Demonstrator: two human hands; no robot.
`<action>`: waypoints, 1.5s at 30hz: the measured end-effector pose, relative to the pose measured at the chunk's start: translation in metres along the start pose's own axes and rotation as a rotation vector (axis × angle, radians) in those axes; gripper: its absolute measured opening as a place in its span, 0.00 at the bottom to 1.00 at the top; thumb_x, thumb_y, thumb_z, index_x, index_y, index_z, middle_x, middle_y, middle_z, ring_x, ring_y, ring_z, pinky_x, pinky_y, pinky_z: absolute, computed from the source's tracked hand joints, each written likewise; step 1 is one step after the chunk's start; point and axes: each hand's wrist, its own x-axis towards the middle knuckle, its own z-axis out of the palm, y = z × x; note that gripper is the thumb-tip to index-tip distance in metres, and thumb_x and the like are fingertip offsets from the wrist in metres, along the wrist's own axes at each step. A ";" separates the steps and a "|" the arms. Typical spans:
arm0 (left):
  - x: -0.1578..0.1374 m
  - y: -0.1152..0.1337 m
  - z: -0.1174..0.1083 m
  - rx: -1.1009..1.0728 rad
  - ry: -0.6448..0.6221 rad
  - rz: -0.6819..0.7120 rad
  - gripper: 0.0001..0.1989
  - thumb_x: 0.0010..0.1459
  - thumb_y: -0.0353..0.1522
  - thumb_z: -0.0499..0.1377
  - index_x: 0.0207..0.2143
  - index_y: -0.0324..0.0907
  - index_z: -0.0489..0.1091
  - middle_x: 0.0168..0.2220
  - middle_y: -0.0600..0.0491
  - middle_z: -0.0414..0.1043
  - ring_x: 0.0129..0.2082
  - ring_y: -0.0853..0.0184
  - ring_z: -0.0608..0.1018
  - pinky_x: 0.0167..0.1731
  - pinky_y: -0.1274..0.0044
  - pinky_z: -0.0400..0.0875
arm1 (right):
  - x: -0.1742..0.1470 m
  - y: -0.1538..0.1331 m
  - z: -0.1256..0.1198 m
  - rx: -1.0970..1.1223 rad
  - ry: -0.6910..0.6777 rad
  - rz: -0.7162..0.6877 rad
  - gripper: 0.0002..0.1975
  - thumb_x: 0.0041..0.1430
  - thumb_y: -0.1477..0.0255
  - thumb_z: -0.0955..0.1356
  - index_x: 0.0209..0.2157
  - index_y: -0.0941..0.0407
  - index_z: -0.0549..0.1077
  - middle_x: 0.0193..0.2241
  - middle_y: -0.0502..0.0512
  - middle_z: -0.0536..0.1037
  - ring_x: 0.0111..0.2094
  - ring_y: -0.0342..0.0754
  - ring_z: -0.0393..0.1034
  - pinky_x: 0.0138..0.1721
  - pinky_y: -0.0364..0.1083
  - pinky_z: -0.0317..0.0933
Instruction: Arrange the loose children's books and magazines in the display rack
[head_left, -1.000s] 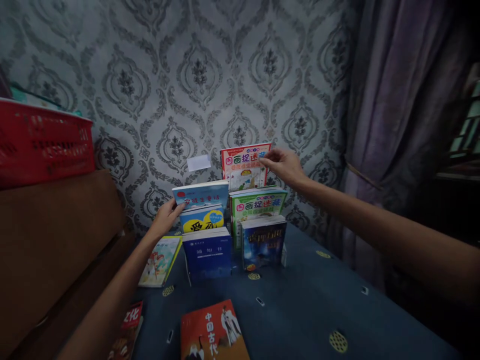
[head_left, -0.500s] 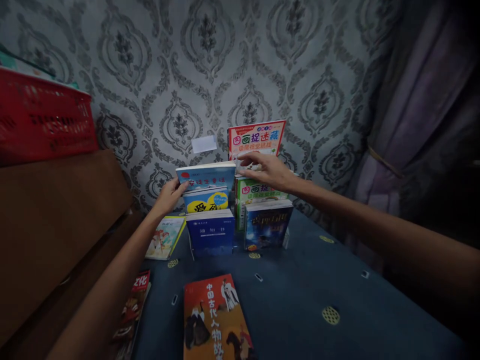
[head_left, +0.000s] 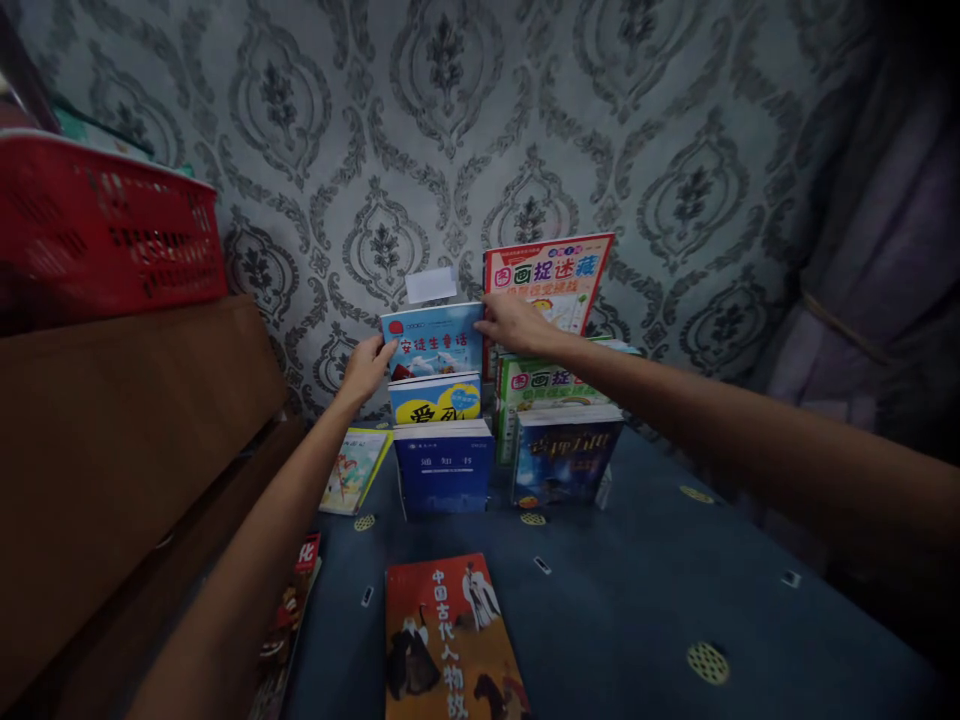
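Two rows of books stand upright against the patterned wall on a blue cloth. My left hand grips the left edge of the light-blue book at the back of the left row. My right hand holds that same book's upper right corner. In front of it stand a yellow-and-blue book and a dark blue book. The right row holds a tall red-topped book, a green book and a dark fantasy-cover book.
An orange book lies flat near me, a red book at the lower left, a pale yellow-edged book by the left row. A red basket sits on a brown cabinet. A purple curtain hangs right.
My right hand left the red-topped book's top, passed over the green book, and now grips the light-blue book's right corner. My left hand stayed on that book. The view shifted closer.
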 end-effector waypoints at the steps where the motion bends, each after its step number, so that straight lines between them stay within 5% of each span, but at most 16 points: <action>1: 0.003 -0.002 0.000 0.036 0.023 0.015 0.15 0.57 0.44 0.55 0.27 0.42 0.67 0.24 0.55 0.67 0.27 0.65 0.70 0.29 0.76 0.65 | 0.001 -0.003 0.001 -0.012 0.002 0.013 0.15 0.64 0.69 0.67 0.50 0.59 0.73 0.46 0.65 0.80 0.49 0.59 0.73 0.45 0.49 0.65; 6: 0.013 -0.018 0.003 -0.018 -0.045 0.058 0.10 0.54 0.38 0.62 0.29 0.40 0.72 0.30 0.51 0.76 0.34 0.62 0.75 0.37 0.74 0.70 | -0.006 -0.016 0.004 -0.086 0.025 0.015 0.30 0.64 0.71 0.66 0.65 0.58 0.58 0.50 0.69 0.78 0.50 0.63 0.73 0.46 0.54 0.67; 11: 0.016 -0.031 0.007 -0.075 -0.192 0.053 0.10 0.51 0.33 0.63 0.35 0.38 0.76 0.35 0.49 0.80 0.35 0.60 0.79 0.41 0.71 0.73 | -0.009 -0.025 0.002 -0.154 -0.019 -0.032 0.31 0.64 0.71 0.65 0.67 0.54 0.57 0.51 0.68 0.78 0.52 0.64 0.73 0.46 0.55 0.67; 19: 0.013 -0.032 0.007 0.155 -0.118 0.107 0.09 0.55 0.34 0.62 0.37 0.38 0.76 0.37 0.47 0.80 0.35 0.58 0.79 0.40 0.69 0.73 | -0.020 -0.029 0.006 -0.171 -0.007 -0.075 0.35 0.67 0.70 0.62 0.72 0.55 0.47 0.52 0.69 0.78 0.50 0.65 0.74 0.45 0.55 0.66; 27: 0.010 -0.035 0.007 0.156 -0.157 0.110 0.13 0.55 0.34 0.63 0.42 0.38 0.75 0.39 0.47 0.79 0.40 0.56 0.78 0.44 0.68 0.72 | -0.027 -0.035 0.021 -0.051 -0.098 -0.302 0.24 0.70 0.70 0.58 0.65 0.53 0.65 0.50 0.61 0.80 0.48 0.58 0.75 0.45 0.50 0.65; 32: 0.002 -0.038 0.007 0.038 -0.131 0.100 0.17 0.54 0.33 0.63 0.47 0.39 0.72 0.46 0.46 0.78 0.44 0.57 0.78 0.48 0.67 0.72 | -0.024 -0.037 0.021 -0.002 -0.156 -0.308 0.19 0.70 0.70 0.60 0.54 0.58 0.76 0.46 0.62 0.82 0.47 0.57 0.75 0.44 0.48 0.63; 37: -0.016 -0.035 0.008 -0.031 -0.045 0.066 0.17 0.55 0.35 0.62 0.47 0.40 0.68 0.51 0.45 0.74 0.47 0.58 0.77 0.49 0.65 0.71 | -0.035 -0.041 0.020 0.058 -0.085 -0.328 0.18 0.69 0.71 0.59 0.47 0.61 0.79 0.39 0.62 0.82 0.41 0.55 0.75 0.41 0.48 0.62; 45: -0.030 -0.018 0.007 -0.084 0.082 -0.023 0.08 0.58 0.34 0.58 0.39 0.42 0.67 0.39 0.49 0.72 0.41 0.62 0.75 0.44 0.70 0.72 | -0.034 -0.037 0.029 0.333 0.065 -0.373 0.18 0.66 0.71 0.61 0.50 0.60 0.77 0.46 0.62 0.81 0.46 0.55 0.74 0.51 0.52 0.64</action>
